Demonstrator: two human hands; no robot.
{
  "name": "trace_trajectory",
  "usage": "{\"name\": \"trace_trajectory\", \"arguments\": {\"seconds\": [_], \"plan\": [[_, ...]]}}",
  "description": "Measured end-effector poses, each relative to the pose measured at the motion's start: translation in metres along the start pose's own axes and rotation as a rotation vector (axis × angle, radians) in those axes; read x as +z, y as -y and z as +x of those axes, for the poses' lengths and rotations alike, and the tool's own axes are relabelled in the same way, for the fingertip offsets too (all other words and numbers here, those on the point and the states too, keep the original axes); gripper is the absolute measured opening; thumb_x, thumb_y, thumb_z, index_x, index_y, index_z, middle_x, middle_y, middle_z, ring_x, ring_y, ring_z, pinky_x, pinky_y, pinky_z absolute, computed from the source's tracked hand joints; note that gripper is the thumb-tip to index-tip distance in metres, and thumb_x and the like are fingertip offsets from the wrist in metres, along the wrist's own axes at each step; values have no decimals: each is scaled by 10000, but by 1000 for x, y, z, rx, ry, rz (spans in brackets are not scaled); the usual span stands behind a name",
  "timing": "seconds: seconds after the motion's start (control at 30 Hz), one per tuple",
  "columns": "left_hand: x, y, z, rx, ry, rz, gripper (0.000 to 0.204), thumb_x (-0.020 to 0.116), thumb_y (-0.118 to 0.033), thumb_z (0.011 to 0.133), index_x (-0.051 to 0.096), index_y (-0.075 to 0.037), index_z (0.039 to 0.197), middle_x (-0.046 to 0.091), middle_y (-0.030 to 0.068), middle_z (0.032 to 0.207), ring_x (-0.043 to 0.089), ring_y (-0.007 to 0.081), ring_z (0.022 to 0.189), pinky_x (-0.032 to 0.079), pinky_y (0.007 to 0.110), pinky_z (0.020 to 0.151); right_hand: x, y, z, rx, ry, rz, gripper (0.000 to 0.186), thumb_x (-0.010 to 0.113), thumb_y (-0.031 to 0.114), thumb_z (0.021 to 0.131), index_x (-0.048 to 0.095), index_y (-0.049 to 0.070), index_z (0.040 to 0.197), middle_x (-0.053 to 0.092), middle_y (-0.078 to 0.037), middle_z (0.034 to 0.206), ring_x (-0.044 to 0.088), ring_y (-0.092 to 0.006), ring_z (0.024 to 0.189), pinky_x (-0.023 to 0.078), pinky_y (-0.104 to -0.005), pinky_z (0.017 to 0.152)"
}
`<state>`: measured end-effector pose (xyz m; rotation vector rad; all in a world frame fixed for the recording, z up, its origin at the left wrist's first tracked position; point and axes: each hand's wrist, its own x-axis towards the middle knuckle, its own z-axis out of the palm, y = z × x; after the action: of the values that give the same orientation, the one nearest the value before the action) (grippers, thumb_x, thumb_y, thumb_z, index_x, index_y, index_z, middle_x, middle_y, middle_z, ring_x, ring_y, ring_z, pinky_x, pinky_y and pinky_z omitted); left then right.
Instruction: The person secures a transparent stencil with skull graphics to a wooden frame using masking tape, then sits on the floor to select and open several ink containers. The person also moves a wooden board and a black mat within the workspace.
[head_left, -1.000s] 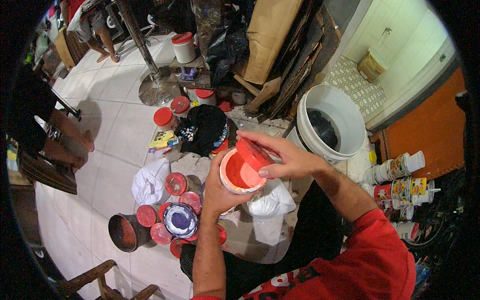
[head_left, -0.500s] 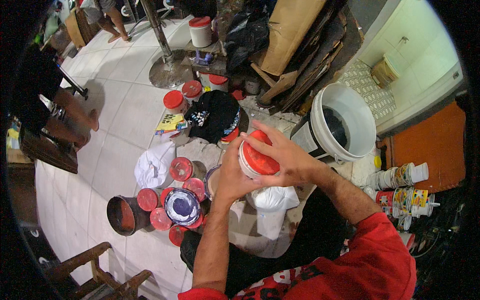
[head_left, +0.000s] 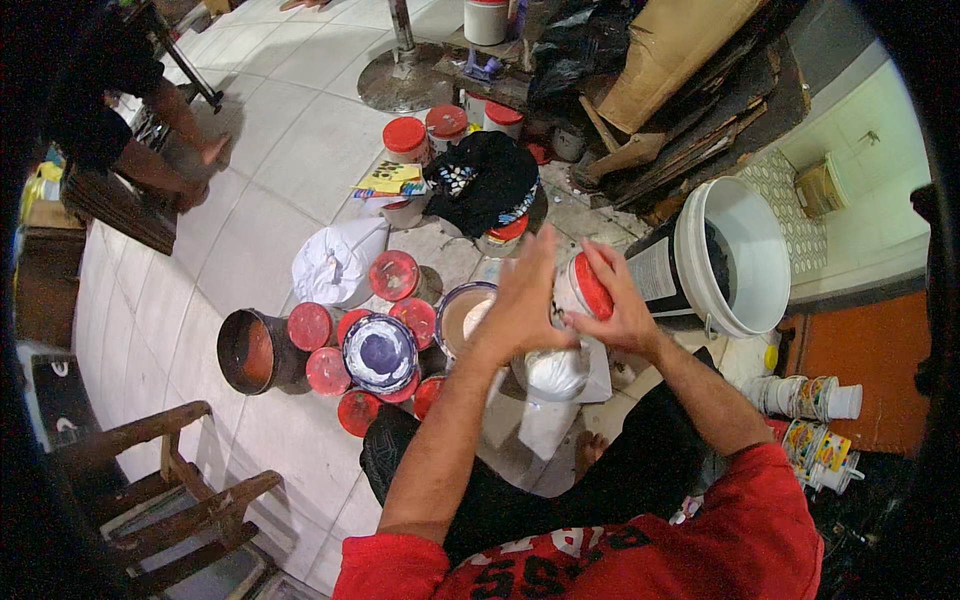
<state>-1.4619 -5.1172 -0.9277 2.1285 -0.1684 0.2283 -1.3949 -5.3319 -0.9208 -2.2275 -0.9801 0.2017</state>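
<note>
Red-lidded white cylindrical tub [head_left: 582, 287], head view, just right of frame centre, tilted with its lid toward the right hand [head_left: 628, 318]. Right fingers curl over the lid end, thumb at the near edge, apparently so one hand can carry the weight. Left hand [head_left: 522, 300] just beside it, blurred, fingers long and straight, palm toward the tub; cannot tell whether it touches, perhaps a steadying position. Knotted white plastic bag [head_left: 553, 377] below the hands. Left of centre, round red plastic lids [head_left: 327, 371] crowd a purple-and-white smeared round lid [head_left: 380, 353], probably clustered for easy reach. Open black bucket [head_left: 247, 350] beside them, tipped leftward.
</note>
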Motion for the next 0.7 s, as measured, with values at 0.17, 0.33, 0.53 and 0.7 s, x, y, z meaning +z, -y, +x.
{"name": "trace_trajectory", "arguments": {"seconds": [0.17, 0.33, 0.53, 0.7], "plan": [[-119, 31, -19, -178, -779, 171, 1053, 850, -238, 800, 194, 2, 1588, 407, 244, 1554, 405, 348, 1443, 336, 461, 1178, 30, -73, 24, 87, -124, -428, 1050, 859, 408, 721, 320, 205, 1599, 378, -288, 1466, 436, -471, 1299, 393, -512, 1101], [-210, 18, -79, -319, -1583, -327, 740, 738, -109, 888, 322, -30, 1495, 609, 196, 1285, 604, 261, 1137, 518, 398, 919, 78, -153, 34, 219, -130, -491, 1088, 859, 430, 717, 275, 228, 1613, 343, -336, 1478, 399, -512, 1315, 371, -567, 1103], [-229, -7, -127, -362, -1773, -425, 648, 687, -130, 902, 338, -53, 1443, 596, 198, 1164, 617, 285, 1058, 549, 384, 798, 104, -135, 24, 344, -196, -707, 1073, 855, 449, 709, 322, 133, 1584, 354, -345, 1479, 408, -516, 1313, 346, -621, 1087], [-238, -27, -174, -330, -1802, -587, 596, 667, -122, 916, 352, 29, 1399, 529, 200, 1253, 615, 304, 1082, 555, 400, 837, 177, 7, 19, -287, 47, -156, 774, 864, 322, 708, 545, 40, 1354, 472, -273, 1417, 415, -460, 1352, 334, -561, 1135]]}}
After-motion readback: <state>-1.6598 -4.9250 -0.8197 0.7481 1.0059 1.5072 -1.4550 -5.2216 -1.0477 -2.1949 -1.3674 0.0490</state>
